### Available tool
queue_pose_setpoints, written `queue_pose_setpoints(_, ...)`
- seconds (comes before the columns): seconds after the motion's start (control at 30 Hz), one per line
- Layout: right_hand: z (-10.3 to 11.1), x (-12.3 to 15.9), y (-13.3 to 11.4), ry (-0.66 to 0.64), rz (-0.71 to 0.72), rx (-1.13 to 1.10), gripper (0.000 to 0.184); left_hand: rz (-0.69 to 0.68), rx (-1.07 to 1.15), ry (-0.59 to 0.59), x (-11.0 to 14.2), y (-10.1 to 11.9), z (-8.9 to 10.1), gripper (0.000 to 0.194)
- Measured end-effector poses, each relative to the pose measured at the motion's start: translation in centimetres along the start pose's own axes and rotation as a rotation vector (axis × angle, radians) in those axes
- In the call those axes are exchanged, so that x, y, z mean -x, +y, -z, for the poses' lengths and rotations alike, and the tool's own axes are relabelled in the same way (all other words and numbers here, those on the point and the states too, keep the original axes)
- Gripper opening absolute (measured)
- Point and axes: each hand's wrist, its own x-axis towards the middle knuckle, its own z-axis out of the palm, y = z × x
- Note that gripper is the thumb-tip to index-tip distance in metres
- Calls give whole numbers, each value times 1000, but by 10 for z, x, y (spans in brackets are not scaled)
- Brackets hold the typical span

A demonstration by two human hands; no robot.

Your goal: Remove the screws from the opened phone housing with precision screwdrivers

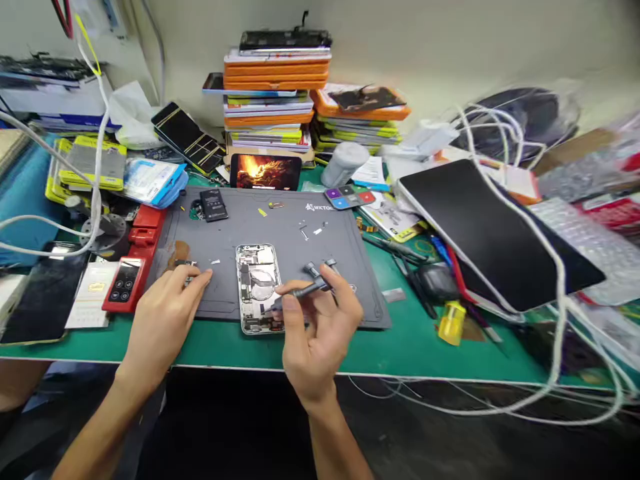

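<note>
An opened phone body (257, 283) lies face up on a grey work mat (280, 227), its inner parts bare. My right hand (320, 327) hovers over its lower right corner, fingers pinched round a slim grey screwdriver (300, 291) whose tip points down-left toward the phone. My left hand (165, 313) rests on the mat left of the phone, fingertips pinched together on a tiny part I cannot make out (193, 267). A black battery (213, 204) and small loose screws and brackets (310, 232) lie farther back on the mat.
A lit phone (266, 171) leans against stacked orange and yellow boxes (275, 93). A red tool (131, 267) sits left of the mat; a dark tablet (493, 233), white cables (555, 280), a yellow bottle (451, 323) and tweezers (395, 247) lie to the right.
</note>
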Motion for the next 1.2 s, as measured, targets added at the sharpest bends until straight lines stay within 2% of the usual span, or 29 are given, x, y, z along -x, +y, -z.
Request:
queue_pose_setpoints(0.17,-1,0,-1,2,14,7,68,3,68,40,-3,-3,-4,20)
queue_pose_setpoints(0.33,-2,-1,0,-2,29,13,67,70,150,57,-3,-2,-4,21)
queue_pose_setpoints(0.7,1,-3,-1,-11,48,24,69,216,284,84,-2,0,0,17)
queue_pose_setpoints(0.9,2,-2,0,-11,54,44,68,273,334,98,-1,4,9,13)
queue_pose_setpoints(1.0,1,-2,0,-3,56,40,68,234,393,39,3,16,14,10)
queue_pose_setpoints(1.1,0,-3,0,17,52,25,67,126,438,-42,8,32,15,17)
queue_pose_setpoints(1.2,1,-3,-1,37,40,35,66,61,402,-45,10,44,11,18)
